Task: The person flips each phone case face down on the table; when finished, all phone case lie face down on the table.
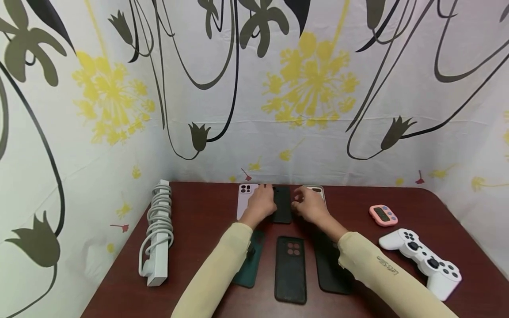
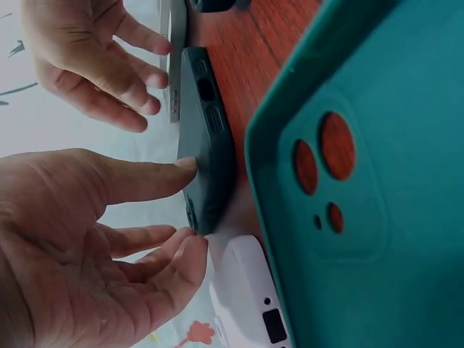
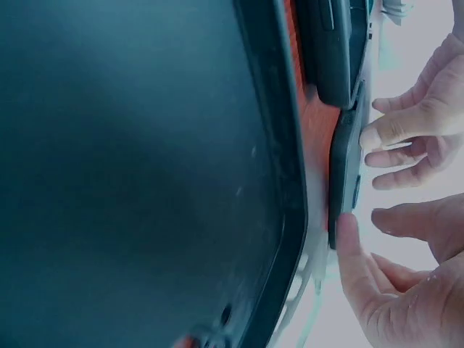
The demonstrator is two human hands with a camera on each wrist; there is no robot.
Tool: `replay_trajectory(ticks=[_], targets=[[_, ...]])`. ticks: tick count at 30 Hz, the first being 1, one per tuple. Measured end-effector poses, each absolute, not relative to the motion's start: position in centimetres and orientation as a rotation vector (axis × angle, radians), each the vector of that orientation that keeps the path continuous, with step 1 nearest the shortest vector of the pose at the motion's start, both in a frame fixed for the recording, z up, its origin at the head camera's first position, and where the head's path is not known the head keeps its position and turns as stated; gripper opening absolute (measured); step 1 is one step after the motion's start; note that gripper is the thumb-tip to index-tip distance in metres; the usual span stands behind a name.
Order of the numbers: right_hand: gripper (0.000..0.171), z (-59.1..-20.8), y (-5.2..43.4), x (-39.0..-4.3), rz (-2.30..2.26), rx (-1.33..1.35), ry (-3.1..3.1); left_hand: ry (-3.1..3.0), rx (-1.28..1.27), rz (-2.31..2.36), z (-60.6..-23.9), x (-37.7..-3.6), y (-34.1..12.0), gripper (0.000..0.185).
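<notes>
A dark phone case (image 1: 282, 206) lies in the back row, at the table's far edge. My left hand (image 1: 261, 204) is at its left side; in the left wrist view the thumb and fingertips touch that case (image 2: 206, 138). On the opposite side is my right hand (image 1: 312, 205), whose index fingertip touches the case's end (image 3: 344, 174) in the right wrist view; its other fingers are spread. Left of the dark case lies a lavender phone case (image 1: 243, 202), partly behind my left hand. A light grey-edged phone case (image 1: 320, 191) is mostly hidden under my right hand.
Nearer lie a teal phone case (image 1: 249, 267), a black phone case (image 1: 290, 278) and a larger black one (image 1: 331, 274), partly under my forearms. A white power strip (image 1: 160, 260) wrapped in cord stands left. At right are a pink timer (image 1: 383, 215) and a white game controller (image 1: 423, 256).
</notes>
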State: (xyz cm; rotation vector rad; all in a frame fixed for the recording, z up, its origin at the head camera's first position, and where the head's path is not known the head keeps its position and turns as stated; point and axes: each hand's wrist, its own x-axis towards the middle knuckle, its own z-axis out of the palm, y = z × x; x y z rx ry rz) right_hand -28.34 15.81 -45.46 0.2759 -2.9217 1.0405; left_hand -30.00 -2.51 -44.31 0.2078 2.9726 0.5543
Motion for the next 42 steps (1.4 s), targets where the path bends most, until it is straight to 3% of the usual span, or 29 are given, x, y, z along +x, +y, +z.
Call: replay_trajectory(ticks=[12, 20, 28, 42], targets=[[0.041, -45.4, 20.5, -28.2, 1.02, 0.221, -2.836, 2.795, 0.44, 0.933, -43.7, -29.9, 0.5, 0.062], [0.06, -46.0, 22.5, -27.8, 0.968, 0.111, -2.94, 2.671, 0.428, 1.061, -44.5, -29.4, 2.9, 0.061], [0.067, -46.1, 23.0, -27.6, 1.007, 0.078, -2.985, 2.673, 0.39, 0.95, -44.1, -29.2, 4.7, 0.068], [0.053, -46.6, 23.5, -27.5, 1.085, 0.156, -2.955, 2.689, 0.308, 0.949, -44.4, -29.7, 5.4, 0.072]])
